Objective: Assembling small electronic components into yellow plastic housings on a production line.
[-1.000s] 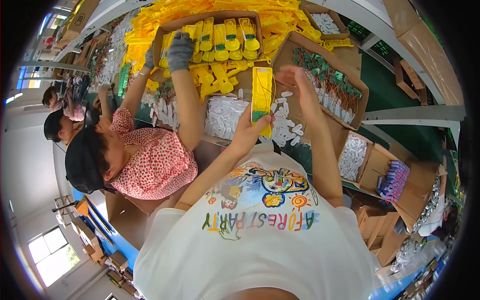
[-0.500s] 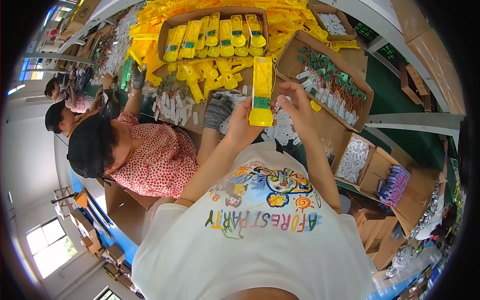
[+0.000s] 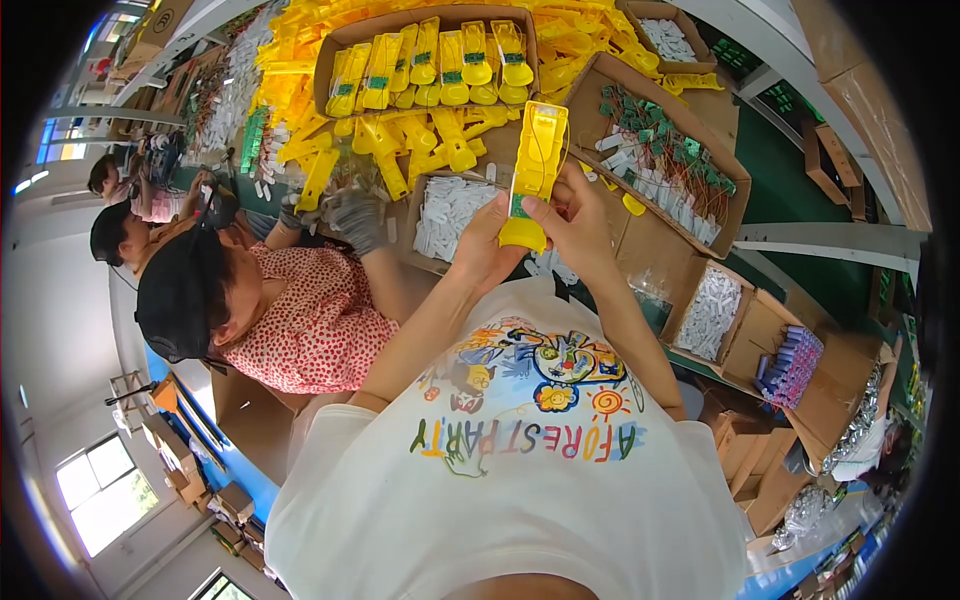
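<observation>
While the left hand (image 3: 488,250) and right hand (image 3: 584,228) close their fingers (image 3: 546,220) around a long yellow plastic shell (image 3: 541,150), oblong white pieces (image 3: 549,266) lie by the table's (image 3: 652,314) near edge.

bright window (image 3: 105,492), black cap (image 3: 178,300), white wall (image 3: 60,320)

Wall (image 3: 168,560): pale, slanting at lower left.
Window (image 3: 105,495): paned, white with daylight, greenery showing at one side.
Second window (image 3: 222,588): small, at the lower rim.
Floor (image 3: 260,497): blue, a strip left of centre.
Cartons (image 3: 170,460): stacked near the wall.
Beam (image 3: 830,237): pale, crossing at right.
Light: brightest at the left.
</observation>
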`<state>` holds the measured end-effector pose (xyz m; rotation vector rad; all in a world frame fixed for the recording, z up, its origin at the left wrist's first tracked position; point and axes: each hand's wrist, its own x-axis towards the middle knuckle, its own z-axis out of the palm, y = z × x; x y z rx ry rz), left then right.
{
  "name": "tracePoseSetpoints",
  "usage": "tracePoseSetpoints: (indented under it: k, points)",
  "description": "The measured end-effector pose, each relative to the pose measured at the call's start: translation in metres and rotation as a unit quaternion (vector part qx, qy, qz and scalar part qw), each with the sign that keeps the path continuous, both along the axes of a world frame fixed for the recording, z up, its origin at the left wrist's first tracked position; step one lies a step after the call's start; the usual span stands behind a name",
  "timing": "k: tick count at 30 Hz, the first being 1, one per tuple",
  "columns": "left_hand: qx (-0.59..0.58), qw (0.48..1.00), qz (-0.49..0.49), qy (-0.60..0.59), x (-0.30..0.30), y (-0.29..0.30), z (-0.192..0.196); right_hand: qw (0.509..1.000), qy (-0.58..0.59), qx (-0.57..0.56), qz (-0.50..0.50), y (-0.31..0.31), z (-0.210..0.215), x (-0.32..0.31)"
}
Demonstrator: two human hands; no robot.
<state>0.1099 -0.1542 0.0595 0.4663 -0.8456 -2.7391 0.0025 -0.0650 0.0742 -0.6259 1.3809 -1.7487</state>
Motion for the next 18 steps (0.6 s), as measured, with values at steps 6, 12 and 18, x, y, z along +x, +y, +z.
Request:
tracePoseSetpoints:
  k: [6, 12, 18]
  points:
    - [0.045, 0.998, -0.032, -0.015, -0.005, -0.007, -0.008, 0.998, -0.049, -0.004, 0.042, 0.005, -0.009, -0.016]
    - [0.04, 0.998, -0.022, -0.038, -0.022, -0.032, -0.02, 0.996, -0.081, 0.005, -0.03, 0.004, -0.031, -0.024]
    - [-0.063, 0.976, 0.161, -0.129, -0.107, -0.156, -0.053, 0.98, -0.06, 0.151, -0.111, 0.015, -0.071, -0.058]
